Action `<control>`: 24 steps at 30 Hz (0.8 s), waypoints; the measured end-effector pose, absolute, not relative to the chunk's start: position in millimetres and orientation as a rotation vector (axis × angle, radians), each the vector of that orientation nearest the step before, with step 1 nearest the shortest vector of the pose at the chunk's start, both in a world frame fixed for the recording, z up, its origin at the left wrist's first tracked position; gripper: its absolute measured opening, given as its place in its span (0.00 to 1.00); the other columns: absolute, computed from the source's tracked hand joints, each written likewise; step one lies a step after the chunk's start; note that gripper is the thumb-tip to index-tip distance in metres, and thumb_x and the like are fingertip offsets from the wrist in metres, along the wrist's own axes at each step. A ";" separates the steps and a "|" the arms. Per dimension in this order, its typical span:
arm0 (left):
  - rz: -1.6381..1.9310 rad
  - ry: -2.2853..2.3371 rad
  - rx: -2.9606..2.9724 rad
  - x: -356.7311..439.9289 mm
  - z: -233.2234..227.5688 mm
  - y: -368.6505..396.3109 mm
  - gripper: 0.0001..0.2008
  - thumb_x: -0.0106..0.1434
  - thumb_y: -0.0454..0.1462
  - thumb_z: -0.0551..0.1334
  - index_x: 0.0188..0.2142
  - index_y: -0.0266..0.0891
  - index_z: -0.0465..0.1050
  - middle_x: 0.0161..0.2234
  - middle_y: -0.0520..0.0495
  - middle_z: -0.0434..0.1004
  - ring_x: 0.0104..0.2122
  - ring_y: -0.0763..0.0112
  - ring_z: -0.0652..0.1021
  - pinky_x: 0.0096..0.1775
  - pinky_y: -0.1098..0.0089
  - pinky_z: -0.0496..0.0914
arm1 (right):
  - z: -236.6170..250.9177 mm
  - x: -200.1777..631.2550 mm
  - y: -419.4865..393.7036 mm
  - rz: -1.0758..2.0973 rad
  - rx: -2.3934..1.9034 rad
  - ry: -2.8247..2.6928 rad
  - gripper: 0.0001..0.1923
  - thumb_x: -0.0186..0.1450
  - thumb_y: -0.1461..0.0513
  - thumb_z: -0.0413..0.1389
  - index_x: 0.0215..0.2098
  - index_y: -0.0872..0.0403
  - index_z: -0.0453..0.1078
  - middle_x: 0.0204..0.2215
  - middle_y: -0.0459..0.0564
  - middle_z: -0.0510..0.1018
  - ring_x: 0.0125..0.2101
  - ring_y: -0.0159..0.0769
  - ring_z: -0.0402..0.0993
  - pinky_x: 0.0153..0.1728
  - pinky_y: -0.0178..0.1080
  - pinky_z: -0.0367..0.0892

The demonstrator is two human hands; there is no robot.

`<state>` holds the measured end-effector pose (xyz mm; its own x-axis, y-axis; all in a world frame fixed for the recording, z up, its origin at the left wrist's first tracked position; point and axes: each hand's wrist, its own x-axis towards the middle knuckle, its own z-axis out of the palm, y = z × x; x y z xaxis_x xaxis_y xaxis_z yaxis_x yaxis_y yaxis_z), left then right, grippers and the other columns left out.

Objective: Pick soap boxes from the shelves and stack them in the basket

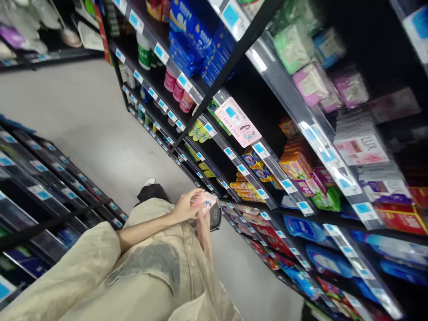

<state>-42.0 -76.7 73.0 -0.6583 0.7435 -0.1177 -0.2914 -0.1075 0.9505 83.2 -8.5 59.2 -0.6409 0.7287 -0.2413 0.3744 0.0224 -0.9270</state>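
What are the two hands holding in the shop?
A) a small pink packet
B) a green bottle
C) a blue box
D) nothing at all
A: the left hand and the right hand both grip a small pink packet in front of the shelves, just above a dark basket.

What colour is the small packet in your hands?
Pale pink, with a small blue patch; the packet shows best in the head view.
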 end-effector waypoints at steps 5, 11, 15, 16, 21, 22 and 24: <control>1.942 1.361 0.288 -48.2 65.1 -76.3 0.24 0.62 0.43 0.72 0.56 0.42 0.75 0.47 0.43 0.86 0.41 0.62 0.86 0.36 0.73 0.78 | 77.2 65.8 30.4 1.822 -1.187 -2.093 0.29 0.56 0.48 0.71 0.50 0.54 0.74 0.42 0.54 0.85 0.38 0.44 0.82 0.42 0.44 0.78; 2.035 1.306 0.268 -83.1 56.9 -79.0 0.18 0.68 0.44 0.64 0.55 0.39 0.73 0.41 0.42 0.88 0.36 0.65 0.86 0.40 0.69 0.78 | 144.9 -4.8 112.0 1.037 -0.851 -2.517 0.21 0.55 0.48 0.71 0.35 0.52 0.72 0.29 0.45 0.77 0.29 0.36 0.72 0.34 0.38 0.72; 1.896 1.349 0.356 -109.8 35.0 -82.6 0.12 0.64 0.41 0.62 0.45 0.38 0.76 0.36 0.45 0.87 0.31 0.67 0.84 0.37 0.70 0.76 | 202.1 -73.1 186.5 0.225 -0.621 -2.449 0.24 0.57 0.44 0.69 0.38 0.53 0.73 0.32 0.49 0.78 0.32 0.40 0.73 0.39 0.44 0.72; 1.866 1.362 0.370 -117.4 29.6 -82.5 0.12 0.63 0.41 0.62 0.43 0.39 0.76 0.35 0.46 0.87 0.30 0.67 0.83 0.36 0.70 0.76 | 214.3 -93.0 205.9 0.122 -0.550 -2.429 0.25 0.59 0.43 0.67 0.42 0.54 0.74 0.35 0.52 0.79 0.34 0.43 0.75 0.41 0.45 0.73; 1.777 1.456 0.428 -163.5 16.0 -78.9 0.13 0.62 0.41 0.60 0.43 0.41 0.77 0.34 0.49 0.87 0.30 0.67 0.82 0.36 0.71 0.74 | 250.4 -189.3 295.6 -0.108 -0.446 -2.515 0.32 0.64 0.43 0.61 0.55 0.58 0.73 0.45 0.62 0.81 0.43 0.50 0.80 0.46 0.48 0.74; 1.774 1.478 0.433 -173.9 15.5 -78.4 0.13 0.62 0.42 0.59 0.43 0.42 0.77 0.34 0.50 0.87 0.31 0.67 0.82 0.37 0.71 0.74 | 253.4 -206.7 310.5 -0.135 -0.479 -2.550 0.32 0.65 0.44 0.61 0.55 0.59 0.73 0.46 0.63 0.82 0.44 0.51 0.80 0.46 0.49 0.73; 1.771 1.511 0.428 -194.8 15.2 -78.1 0.14 0.62 0.43 0.59 0.43 0.42 0.78 0.35 0.50 0.87 0.32 0.66 0.83 0.37 0.71 0.74 | 256.9 -240.1 334.1 -0.184 -0.580 -2.614 0.31 0.65 0.45 0.61 0.56 0.60 0.73 0.47 0.65 0.83 0.43 0.52 0.81 0.45 0.49 0.72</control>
<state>-194.8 -78.1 15.2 -0.6588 0.7210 -0.2148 -0.3254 -0.0156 0.9455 -240.1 334.1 256.9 -0.8087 0.3688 0.4583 0.4293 0.9026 0.0313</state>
